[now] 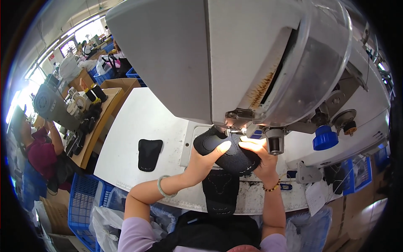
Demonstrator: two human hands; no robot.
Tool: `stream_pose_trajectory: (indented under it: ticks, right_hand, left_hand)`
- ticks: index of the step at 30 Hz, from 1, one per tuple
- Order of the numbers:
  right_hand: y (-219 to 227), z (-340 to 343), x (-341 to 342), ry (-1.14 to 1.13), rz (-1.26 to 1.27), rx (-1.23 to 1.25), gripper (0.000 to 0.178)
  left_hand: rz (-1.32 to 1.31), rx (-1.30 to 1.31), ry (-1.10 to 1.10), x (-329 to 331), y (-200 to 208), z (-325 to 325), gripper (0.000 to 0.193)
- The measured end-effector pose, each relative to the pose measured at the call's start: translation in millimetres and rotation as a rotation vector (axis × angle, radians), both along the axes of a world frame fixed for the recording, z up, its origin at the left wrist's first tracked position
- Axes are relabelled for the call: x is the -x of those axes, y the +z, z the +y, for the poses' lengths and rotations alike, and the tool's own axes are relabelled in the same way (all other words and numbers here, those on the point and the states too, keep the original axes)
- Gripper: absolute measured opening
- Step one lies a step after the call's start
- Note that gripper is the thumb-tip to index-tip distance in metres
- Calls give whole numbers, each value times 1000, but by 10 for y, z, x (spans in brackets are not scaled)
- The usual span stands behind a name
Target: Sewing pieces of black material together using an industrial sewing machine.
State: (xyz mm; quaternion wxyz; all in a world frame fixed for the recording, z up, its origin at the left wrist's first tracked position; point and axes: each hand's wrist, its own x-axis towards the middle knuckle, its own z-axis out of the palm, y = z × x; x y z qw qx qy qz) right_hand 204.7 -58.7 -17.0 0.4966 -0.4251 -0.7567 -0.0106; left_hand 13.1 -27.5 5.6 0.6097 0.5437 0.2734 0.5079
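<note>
A curved, padded black fabric piece [238,163] with a smooth grey patch sits under the needle area of a large sewing machine [168,54]. My left hand [200,164] grips its left side, thumb pressed on top near the patch. On the other side my right hand [263,161] holds the edge, its fingers close to the lit needle area. Below my hands a black stitched piece [220,195] lies over the table's front edge. Apart to the left, another flat black piece [150,154] rests on the white table [121,145].
Dark lint and scraps lie by my right wrist, near small thread snips [286,186] and a paper sheet [317,196]. Blue baskets [84,210] with plastic bags stand below left. Beyond, a person [42,147] sits at a bench holding thread cones [99,92].
</note>
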Motion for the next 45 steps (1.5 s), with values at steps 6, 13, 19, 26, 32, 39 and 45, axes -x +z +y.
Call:
stream_pose_trajectory:
  ticks: [6,13,19,26,32,39,45]
  right_hand:
    - [-34,22,-4,2,39,32,26]
    - [-39,32,85,-76,-84,-175,29]
    - [26,-57,197,-127,-157,-237,33]
    - [-101,-44,22,-156,-99,-197,29]
    - [73,63,-141,-457,134,-277,32]
    - [116,36,-395,-379,195,188,16]
    - [-311,-133,-556,-383,-4,589,25]
  left_hand:
    - [274,-116,4,44,169,113,24]
    - [1,168,-74,81,31,250,19]
    - [-84,333,-82,106,66,271,18]
    - [-78,247,-103,136,-11,302,18]
    - [-153,225,-83,99,29,316,18]
    - [-221,218,-45,94,-32,325,15]
    - [-211,186,224,657,-47,544,23]
